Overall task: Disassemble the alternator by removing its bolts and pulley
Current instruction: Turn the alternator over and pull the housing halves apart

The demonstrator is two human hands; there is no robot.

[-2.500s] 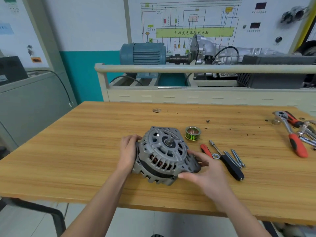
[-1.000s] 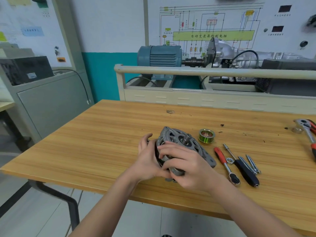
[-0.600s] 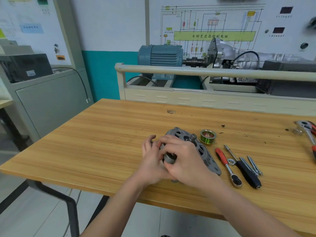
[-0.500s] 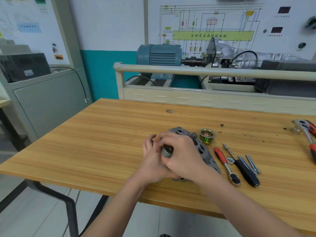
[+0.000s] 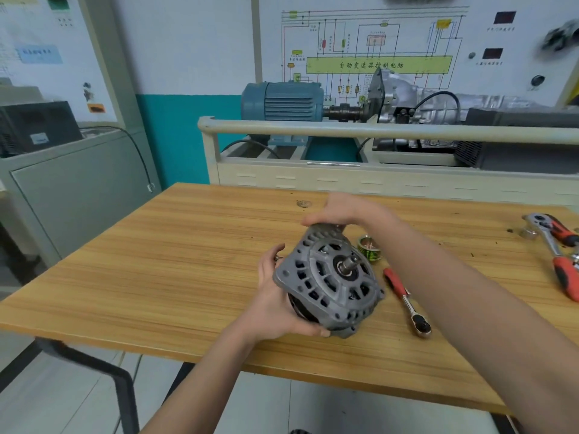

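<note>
Head view. Seen near the middle of the frame: the alternator (image 5: 329,285), tilted, bare shaft end (image 5: 348,267) turned up toward the camera. Lifted or merely tipped on the desk (image 5: 156,277): could not tell.

Left hand (image 5: 275,303) found at the alternator's 8 o'clock, cupped under the housing, fingers curled round the lower rim, thumb up along the left side. Clamped on the alternator.

Right hand (image 5: 336,213) found at the alternator's 12 o'clock, reached over from the right, fingers curled down onto the top edge of the housing. Also gripped the alternator.

Pulley (image 5: 369,247) already off the shaft, lying on the desk at the alternator's 2 o'clock, just beside it, partly hidden by the right forearm.

Red-handled ratchet (image 5: 405,300) lying at the alternator's 3 o'clock, close by, handle toward the far side, head toward the near edge. Anything beyond it covered by the forearm.

A second ratchet (image 5: 556,255) with red and black grip lying well apart at the far right edge of the desk, a small socket (image 5: 529,233) near its head.

Behind the desk, at 12 o'clock: a cream trainer stand (image 5: 344,180) carrying a blue motor (image 5: 282,100) coupled to a silver gearbox, wiring diagram board (image 5: 376,42) on the wall above. At 9 o'clock: a grey cabinet (image 5: 69,189).
</note>
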